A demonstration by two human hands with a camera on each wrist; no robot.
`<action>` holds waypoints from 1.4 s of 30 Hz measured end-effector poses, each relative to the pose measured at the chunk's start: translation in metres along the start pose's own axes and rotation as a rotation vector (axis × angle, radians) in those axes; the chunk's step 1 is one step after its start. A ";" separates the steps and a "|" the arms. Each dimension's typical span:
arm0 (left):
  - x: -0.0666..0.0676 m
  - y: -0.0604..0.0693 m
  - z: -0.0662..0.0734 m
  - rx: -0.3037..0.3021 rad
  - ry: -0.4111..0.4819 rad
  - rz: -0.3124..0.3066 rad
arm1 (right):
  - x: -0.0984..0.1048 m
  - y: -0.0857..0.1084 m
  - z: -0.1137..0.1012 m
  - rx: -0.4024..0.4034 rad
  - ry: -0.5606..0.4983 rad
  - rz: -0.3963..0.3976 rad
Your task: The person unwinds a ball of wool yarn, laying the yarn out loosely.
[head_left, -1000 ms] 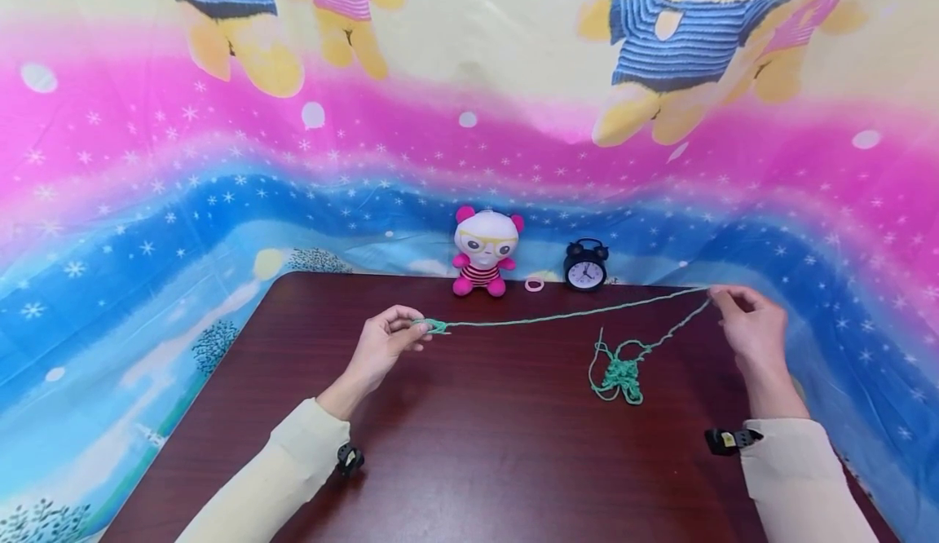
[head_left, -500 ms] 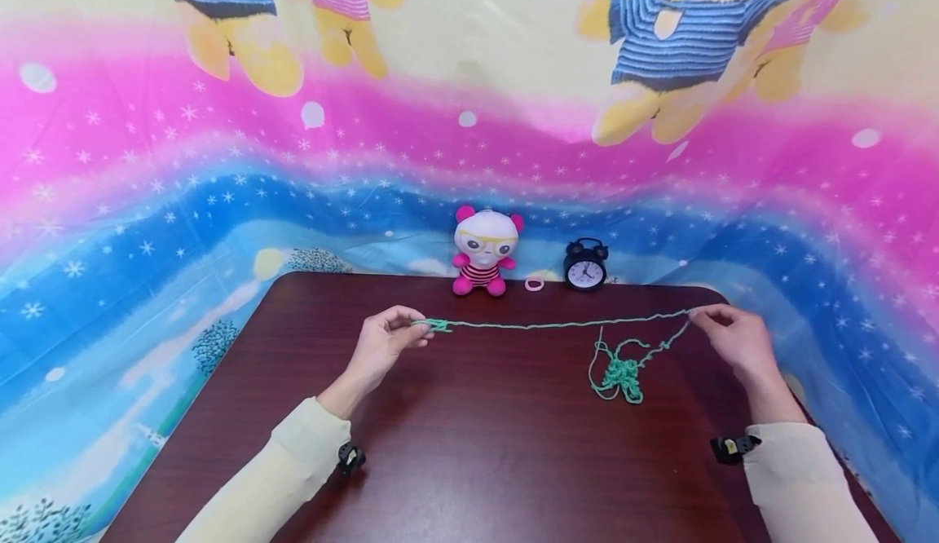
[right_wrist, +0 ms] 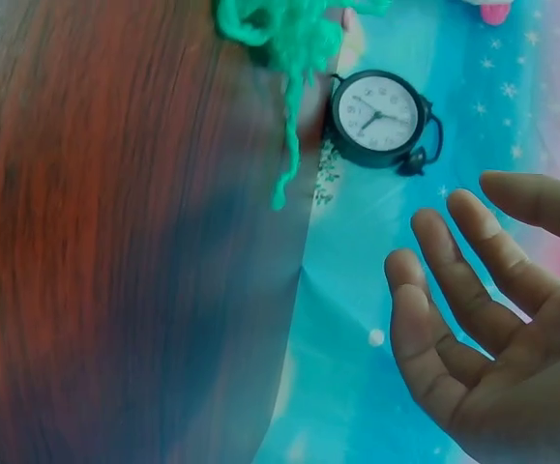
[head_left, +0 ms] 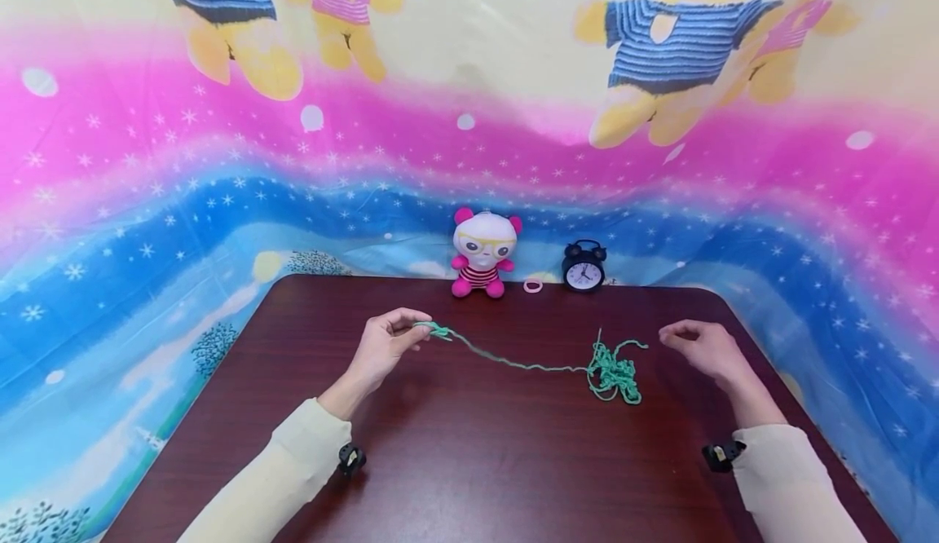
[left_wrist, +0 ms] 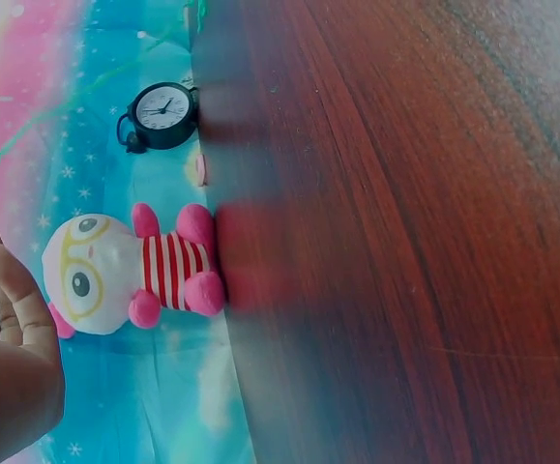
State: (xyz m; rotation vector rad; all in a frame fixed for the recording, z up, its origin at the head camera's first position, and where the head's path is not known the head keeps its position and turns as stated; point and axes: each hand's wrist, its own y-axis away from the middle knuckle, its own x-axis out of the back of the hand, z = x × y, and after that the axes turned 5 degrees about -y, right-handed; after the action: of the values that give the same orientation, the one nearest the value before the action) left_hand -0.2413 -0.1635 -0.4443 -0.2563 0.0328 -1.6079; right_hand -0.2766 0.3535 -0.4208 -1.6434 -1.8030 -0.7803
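Between thumb and fingers, my left hand (head_left: pixel 385 346) pinches a small looped bundle of green yarn (head_left: pixel 438 330) above the table. From it a single strand (head_left: pixel 506 360) sags rightward to a tangled yarn pile (head_left: pixel 616 375) lying on the table. My right hand (head_left: pixel 707 349) hovers just right of the pile, apart from it. In the right wrist view that hand (right_wrist: pixel 502 338) holds nothing, its fingers loosely bent and spread; a loose yarn tail (right_wrist: pixel 292 145) hangs off the pile. The left wrist view shows only part of the left hand (left_wrist: pixel 14 358) at the edge.
Along the back edge of the dark wooden table (head_left: pixel 469 461) sit a pink and white plush panda (head_left: pixel 484 253), a small pink ring (head_left: pixel 532 285) and a black alarm clock (head_left: pixel 584 267). A printed cloth (head_left: pixel 352 143) hangs behind and round the table's sides.
My right hand has let go of the yarn and moved left and nearer. The strand, taut before, now sags, and its released part has dropped onto the pile. The left hand stays put.
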 end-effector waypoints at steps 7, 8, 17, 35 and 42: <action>-0.001 0.000 0.002 0.011 0.004 0.006 | -0.014 -0.001 -0.015 0.034 -0.044 0.017; -0.001 0.000 0.002 0.011 0.007 0.005 | -0.016 -0.001 -0.018 0.038 -0.056 0.016; -0.002 0.000 0.001 -0.003 0.017 -0.003 | -0.030 0.000 -0.042 0.102 -0.119 0.018; -0.002 -0.001 0.003 -0.008 -0.007 -0.007 | -0.089 0.003 -0.116 0.260 -0.188 -0.051; -0.004 -0.002 0.003 -0.004 0.014 -0.013 | -0.111 0.002 -0.138 0.319 -0.198 -0.088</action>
State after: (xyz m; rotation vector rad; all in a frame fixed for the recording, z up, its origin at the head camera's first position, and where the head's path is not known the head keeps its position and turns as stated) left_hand -0.2422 -0.1595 -0.4418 -0.2485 0.0450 -1.6226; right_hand -0.2624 0.1772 -0.4116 -1.4801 -2.0270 -0.3502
